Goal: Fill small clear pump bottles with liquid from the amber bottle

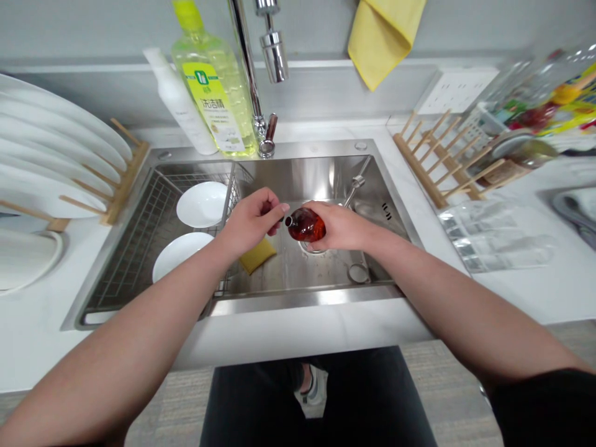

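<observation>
Over the sink basin, my right hand (338,225) is wrapped round a small bottle (306,225), dark red to amber and see-through. It lies tilted on its side, its bare mouth turned left toward my other hand. My left hand (257,218) is closed in a pinch just left of the bottle's mouth, apart from it. A small dark piece, like a bottle cap, shows at its fingertips, mostly hidden. Below that hand, a yellow sponge (257,256) rests in the steel sink (261,282). The drain is partly covered by the bottle and my right hand.
A wire basket (116,261) in the sink's left side holds two white bowls (202,203). Behind stand a detergent bottle (216,105), a white bottle (181,102) and the faucet (274,56). Plates (51,143) stand at left; a wooden rack (421,158) and glasses (488,239) at right.
</observation>
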Demonstrator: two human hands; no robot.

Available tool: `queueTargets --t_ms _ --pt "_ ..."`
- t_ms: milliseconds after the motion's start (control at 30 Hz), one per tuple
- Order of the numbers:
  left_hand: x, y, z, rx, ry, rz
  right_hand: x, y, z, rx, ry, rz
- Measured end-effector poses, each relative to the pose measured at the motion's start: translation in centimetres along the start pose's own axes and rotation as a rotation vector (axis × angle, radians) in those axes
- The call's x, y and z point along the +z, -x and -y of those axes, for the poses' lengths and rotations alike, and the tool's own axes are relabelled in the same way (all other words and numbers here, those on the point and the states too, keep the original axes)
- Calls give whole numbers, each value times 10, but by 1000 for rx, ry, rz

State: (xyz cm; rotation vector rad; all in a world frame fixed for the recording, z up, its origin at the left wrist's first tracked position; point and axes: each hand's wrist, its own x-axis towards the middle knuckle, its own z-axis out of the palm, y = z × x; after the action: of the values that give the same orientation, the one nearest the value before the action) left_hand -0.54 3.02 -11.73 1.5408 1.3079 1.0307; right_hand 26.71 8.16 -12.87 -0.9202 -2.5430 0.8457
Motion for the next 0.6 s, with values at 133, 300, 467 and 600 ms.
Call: queueTargets --t_ms 133,300,467,600 --pt "-1 -2 -1 29 97 2 -1 0 3 33 -106 8" --pt "-10 -6 -7 91 123 -168 -4 -1 10 70 -144 -17" --pt "-34 15 -30 132 146 -383 -10 -1 17 43 -212 5" --pt "-85 74 -35 205 101 -532 -11 1 18 -30 -254 48"
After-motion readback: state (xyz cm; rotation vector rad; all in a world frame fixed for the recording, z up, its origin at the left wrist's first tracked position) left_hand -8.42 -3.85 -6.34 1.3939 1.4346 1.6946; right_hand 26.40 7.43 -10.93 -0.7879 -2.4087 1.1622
